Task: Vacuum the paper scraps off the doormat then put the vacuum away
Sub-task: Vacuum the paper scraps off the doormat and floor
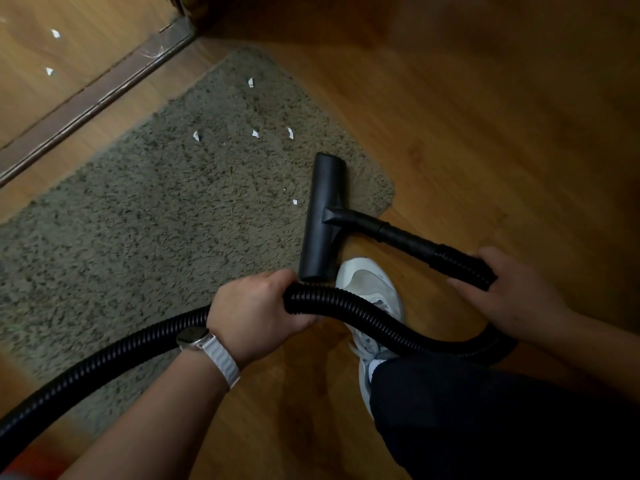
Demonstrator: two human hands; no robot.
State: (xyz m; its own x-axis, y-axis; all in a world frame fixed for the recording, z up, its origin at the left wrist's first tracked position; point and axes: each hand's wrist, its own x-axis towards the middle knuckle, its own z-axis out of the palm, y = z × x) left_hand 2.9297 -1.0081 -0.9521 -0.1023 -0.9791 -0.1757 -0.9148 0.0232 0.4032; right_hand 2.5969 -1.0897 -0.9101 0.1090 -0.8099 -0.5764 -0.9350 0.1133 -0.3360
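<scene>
A shaggy grey-brown doormat (156, 216) lies on the wooden floor, with several white paper scraps (255, 134) scattered over its far right part. The vacuum's black T-shaped nozzle (323, 216) rests across the mat's right edge, one small scrap just left of it. My right hand (512, 292) grips the ribbed hose end behind the nozzle's tube. My left hand (256, 311), with a white-strapped watch on the wrist, holds the black ribbed hose (377, 318) further back, where it loops under my arms. The vacuum body is out of view.
A door threshold (93, 102) runs diagonally at the upper left, with two more scraps (55, 33) on the lighter floor beyond it. My white sneaker (367, 292) and dark trouser leg stand right behind the nozzle. Bare wooden floor (485, 116) stretches to the right.
</scene>
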